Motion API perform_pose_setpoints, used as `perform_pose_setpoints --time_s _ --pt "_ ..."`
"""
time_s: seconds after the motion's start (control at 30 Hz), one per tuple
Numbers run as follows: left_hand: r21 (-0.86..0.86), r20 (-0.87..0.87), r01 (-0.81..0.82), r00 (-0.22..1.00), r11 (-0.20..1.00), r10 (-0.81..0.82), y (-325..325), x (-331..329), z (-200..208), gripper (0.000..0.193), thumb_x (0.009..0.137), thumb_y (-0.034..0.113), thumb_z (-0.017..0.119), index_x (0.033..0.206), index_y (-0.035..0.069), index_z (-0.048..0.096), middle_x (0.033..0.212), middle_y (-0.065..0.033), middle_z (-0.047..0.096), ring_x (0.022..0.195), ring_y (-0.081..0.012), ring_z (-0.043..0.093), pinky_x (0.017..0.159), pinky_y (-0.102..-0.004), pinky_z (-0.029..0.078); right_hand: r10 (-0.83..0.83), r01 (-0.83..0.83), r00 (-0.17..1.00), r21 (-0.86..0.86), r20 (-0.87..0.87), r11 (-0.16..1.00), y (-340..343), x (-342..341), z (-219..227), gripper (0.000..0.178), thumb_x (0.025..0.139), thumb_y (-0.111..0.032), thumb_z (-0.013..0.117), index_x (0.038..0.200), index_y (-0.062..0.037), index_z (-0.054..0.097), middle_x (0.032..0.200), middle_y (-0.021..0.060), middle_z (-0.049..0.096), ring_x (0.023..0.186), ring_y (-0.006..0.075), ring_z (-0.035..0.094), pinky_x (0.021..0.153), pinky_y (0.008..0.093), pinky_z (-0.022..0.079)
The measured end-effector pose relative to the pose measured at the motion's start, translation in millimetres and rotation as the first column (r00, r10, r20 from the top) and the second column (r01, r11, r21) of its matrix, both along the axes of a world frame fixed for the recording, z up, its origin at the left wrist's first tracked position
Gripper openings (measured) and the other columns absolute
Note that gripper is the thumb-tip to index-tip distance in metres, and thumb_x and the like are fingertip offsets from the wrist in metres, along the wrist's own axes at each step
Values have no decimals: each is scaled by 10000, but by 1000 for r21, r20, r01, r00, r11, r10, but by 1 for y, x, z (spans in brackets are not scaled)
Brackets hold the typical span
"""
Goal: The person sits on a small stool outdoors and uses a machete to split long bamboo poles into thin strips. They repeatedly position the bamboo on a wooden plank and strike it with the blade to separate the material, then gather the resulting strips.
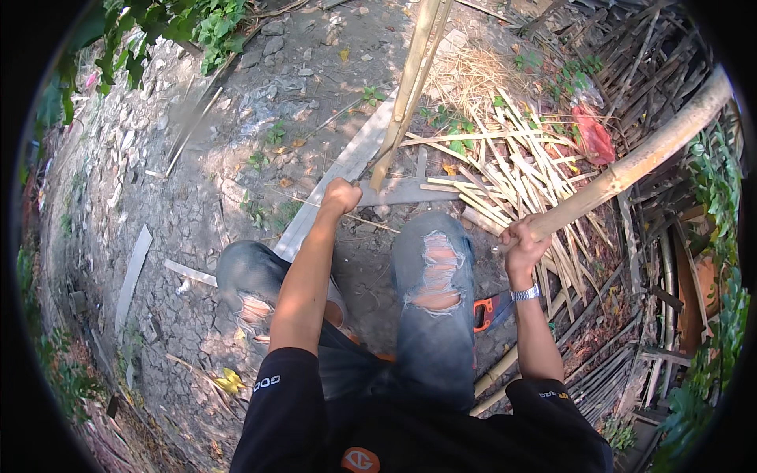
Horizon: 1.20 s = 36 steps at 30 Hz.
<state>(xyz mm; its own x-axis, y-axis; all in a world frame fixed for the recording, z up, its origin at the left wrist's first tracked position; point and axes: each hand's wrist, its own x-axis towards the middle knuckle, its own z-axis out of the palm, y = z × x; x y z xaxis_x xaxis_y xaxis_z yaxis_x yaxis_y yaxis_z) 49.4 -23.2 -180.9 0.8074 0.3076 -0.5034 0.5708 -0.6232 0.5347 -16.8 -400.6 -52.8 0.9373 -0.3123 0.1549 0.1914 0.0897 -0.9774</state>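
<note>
My right hand [527, 243], with a metal watch on the wrist, is wrapped round one end of a thick pale wooden pole [619, 180] that rises toward the upper right. My left hand [341, 197] makes a fist ahead of my left knee. A small dark part shows at its edge, but I cannot make out what it grips. Right beside that fist stands a split length of bamboo [402, 102], its lower end by a flat grey piece [414, 191] on the ground. A long grey board [355, 154] runs slantwise beneath my left hand.
Thin split strips [512, 181] lie heaped ahead on the right, beside a red bag [593, 135]. A saw with an orange handle [484, 313] lies by my right knee. Stacked sticks [646, 63] line the right side. Rubble [118, 158] covers the left ground.
</note>
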Motion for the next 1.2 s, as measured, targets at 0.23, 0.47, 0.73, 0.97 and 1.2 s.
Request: perform_pose_setpoints --time_s 0.23,0.47,0.73,0.97,1.2 --pt "156 -26 34 999 987 -30 17 -8 -6 445 795 244 618 1099 -66 716 1233 -287 658 1205 -391 627 1017 -446 500 76 -610 668 -486 -740 626 -33 -70 -106 214 732 -108 666 862 62 670 657 152 663 540 231 642 527 381 495" --pt "58 -57 15 998 998 -12 14 -14 -24 469 819 274 618 1069 -116 699 1184 -333 656 1175 -420 635 1016 -435 500 100 -114 966 -46 -240 992 -6 -16 -27 74 788 -38 579 747 -4 529 614 82 569 479 167 568 414 299 429" --pt "67 -97 25 995 997 -19 24 -14 -43 523 870 337 626 1170 -88 676 1271 -287 641 1237 -404 601 1046 -431 485 55 -611 631 -452 -774 650 -52 -114 -189 179 757 -101 619 842 49 666 675 132 669 564 216 652 533 366 488" --pt "7 -77 -28 997 1000 29 20 -24 -42 509 875 336 625 1151 -87 685 1247 -302 644 1225 -406 609 1036 -444 490 -205 -118 699 -394 -685 912 -67 -209 -169 251 774 -132 693 941 35 606 740 111 632 529 218 602 500 351 466" --pt "11 -126 78 989 997 -76 10 -38 -22 504 818 306 666 1130 -89 690 1218 -303 656 1186 -395 636 1004 -436 511 -577 -373 468 -742 -669 557 -142 -290 -236 801 792 -224 794 1416 53 374 1336 288 447 1101 359 596 773 354 551"
